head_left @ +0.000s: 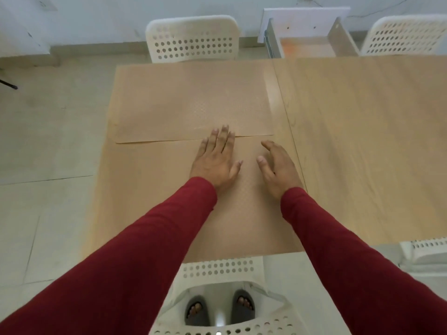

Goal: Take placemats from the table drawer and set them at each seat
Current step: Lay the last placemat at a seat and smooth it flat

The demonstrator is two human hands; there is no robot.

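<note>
Two tan placemats lie on the left part of the wooden table (362, 141). The far placemat (188, 100) sits in front of the far white chair. The near placemat (150, 194) lies at the table's near edge, mostly under my arms. My left hand (215, 160) rests flat on the near placemat, fingertips reaching the far mat's edge. My right hand (278, 168) hovers or rests beside it with fingers apart, holding nothing. The table drawer (307, 44) stands pulled out at the far side.
White perforated chairs stand at the far left (193, 39), the far right (406, 35), directly below me (217, 269) and at the near right (425, 250). Pale tiled floor lies to the left of the table.
</note>
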